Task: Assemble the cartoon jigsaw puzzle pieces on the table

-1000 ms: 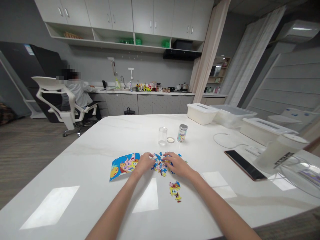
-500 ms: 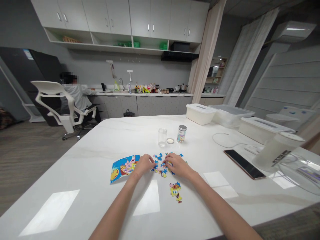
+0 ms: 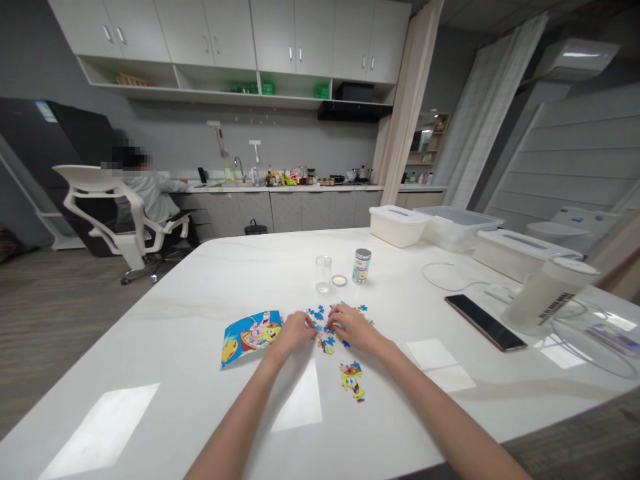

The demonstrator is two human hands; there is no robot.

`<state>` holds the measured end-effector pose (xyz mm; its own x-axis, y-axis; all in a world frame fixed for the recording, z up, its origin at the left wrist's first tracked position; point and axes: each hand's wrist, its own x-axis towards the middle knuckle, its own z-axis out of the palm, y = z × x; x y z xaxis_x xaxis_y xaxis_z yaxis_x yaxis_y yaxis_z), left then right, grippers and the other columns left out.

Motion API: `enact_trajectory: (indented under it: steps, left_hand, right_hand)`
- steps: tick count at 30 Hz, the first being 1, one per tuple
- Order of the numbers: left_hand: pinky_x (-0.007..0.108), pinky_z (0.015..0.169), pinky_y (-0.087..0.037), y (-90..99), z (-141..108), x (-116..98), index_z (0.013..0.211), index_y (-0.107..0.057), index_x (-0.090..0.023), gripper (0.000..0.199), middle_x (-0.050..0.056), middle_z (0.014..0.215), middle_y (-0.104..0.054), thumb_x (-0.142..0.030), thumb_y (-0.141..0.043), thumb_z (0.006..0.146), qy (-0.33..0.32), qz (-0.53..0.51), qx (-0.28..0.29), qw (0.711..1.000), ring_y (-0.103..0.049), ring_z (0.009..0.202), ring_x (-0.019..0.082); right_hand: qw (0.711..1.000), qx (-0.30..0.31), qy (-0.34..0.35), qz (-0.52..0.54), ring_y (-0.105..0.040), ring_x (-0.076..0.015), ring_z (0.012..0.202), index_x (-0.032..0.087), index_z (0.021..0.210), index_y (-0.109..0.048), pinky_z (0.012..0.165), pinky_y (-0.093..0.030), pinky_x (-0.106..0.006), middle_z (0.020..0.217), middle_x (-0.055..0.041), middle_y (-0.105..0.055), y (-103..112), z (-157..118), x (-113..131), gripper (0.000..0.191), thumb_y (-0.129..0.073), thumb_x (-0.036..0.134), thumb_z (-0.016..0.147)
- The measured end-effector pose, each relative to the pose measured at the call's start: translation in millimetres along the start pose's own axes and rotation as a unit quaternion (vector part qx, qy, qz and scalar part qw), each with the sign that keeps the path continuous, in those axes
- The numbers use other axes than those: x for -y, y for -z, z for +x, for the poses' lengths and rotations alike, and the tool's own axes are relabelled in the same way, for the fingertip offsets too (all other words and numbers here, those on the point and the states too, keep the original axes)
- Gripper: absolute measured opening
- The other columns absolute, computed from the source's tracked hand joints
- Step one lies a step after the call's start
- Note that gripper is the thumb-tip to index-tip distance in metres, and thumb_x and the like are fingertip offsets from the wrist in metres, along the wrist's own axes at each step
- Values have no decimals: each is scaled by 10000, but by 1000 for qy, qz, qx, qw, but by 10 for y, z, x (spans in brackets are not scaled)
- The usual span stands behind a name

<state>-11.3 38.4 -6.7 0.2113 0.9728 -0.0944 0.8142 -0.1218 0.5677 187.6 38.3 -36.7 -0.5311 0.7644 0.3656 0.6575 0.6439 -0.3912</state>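
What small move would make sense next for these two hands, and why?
I'd have the left hand draw one loose puzzle piece toward the joined section to test its fit. Both hands are at the loose pieces, the section's edge is ragged, and the picture sheet shows a similar yellow face for guidance. Whether the fingers already pinch a piece, I can't tell.

Grey wall (image 3: 175,130), white cabinets (image 3: 225,33) above, white office chair (image 3: 133,247) left.

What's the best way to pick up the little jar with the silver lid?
I'd wrap the right hand around the middle of the printed jar, coming from its right: it stands upright, its body looks round, and the clear jar and loose lid sit to its left.
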Motion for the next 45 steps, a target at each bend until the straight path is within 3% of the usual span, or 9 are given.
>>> enact_trajectory:
  steps: [4,12,17,23,28,33,38,45]
  left_hand:
    - [239,694,-447,-24,9,0,841,-695,-142,168,66,771,-724,-198,-653,689,7,3,-3,1000,-660,807,197]
    - [237,732,-450,-20,2,5,878,-689,-147,183,82,883,-728,-198,-640,709,2,19,-13,1000,-661,872,200]
    - [261,742,-452,-16,17,27,892,-690,-131,181,99,865,-724,-198,-597,751,-5,24,-18,1000,-663,840,209]
    - [249,714,-450,23,-20,-31,847,-698,-168,154,44,772,-704,-195,-597,734,-54,28,6,998,-654,776,185]
    - [257,698,-457,11,-63,-88,836,-694,-182,167,28,723,-683,-296,-637,729,-101,18,40,994,-649,753,195]
    - [257,722,-465,-25,-54,-74,923,-684,-189,206,15,714,-691,-272,-593,758,-123,1,54,991,-665,763,192]
    - [261,727,-463,-30,-77,-112,820,-683,-192,147,20,728,-699,-275,-569,779,-127,11,70,989,-663,771,196]
    - [275,708,-441,-90,-140,-173,912,-660,-187,190,44,757,-689,-268,-510,828,-141,44,46,988,-644,766,203]
  right_hand:
    - [1000,9,-3,5,-571,-194,949,186,898,-678,842,-453,-328,920,-56,-642,22,5,9,173,-579,67,823]
    - [1000,7,-1,-15,-573,-204,949,197,904,-675,828,-448,-334,945,-63,-626,10,-8,45,101,-609,166,833]
    - [998,-17,-47,-47,-573,-209,924,183,841,-642,801,-443,-335,918,-63,-606,18,-14,35,64,-666,226,801]
    - [989,-56,-117,-75,-564,-223,903,168,829,-617,797,-445,-348,906,-73,-597,59,-5,38,67,-661,201,790]
    - [996,-50,-64,-29,-549,-210,930,178,877,-614,829,-445,-338,929,-63,-585,81,-1,59,80,-640,188,802]
    - [999,-20,-22,-19,-542,-202,942,175,866,-621,837,-439,-324,917,-57,-586,47,-8,56,54,-618,172,811]
    - [996,-18,-72,-54,-556,-202,940,170,853,-632,837,-431,-319,922,-67,-598,49,-18,26,49,-608,164,811]
    - [979,-34,-166,-110,-564,-219,929,166,859,-636,817,-414,-323,948,-84,-620,99,-25,11,62,-602,186,811]
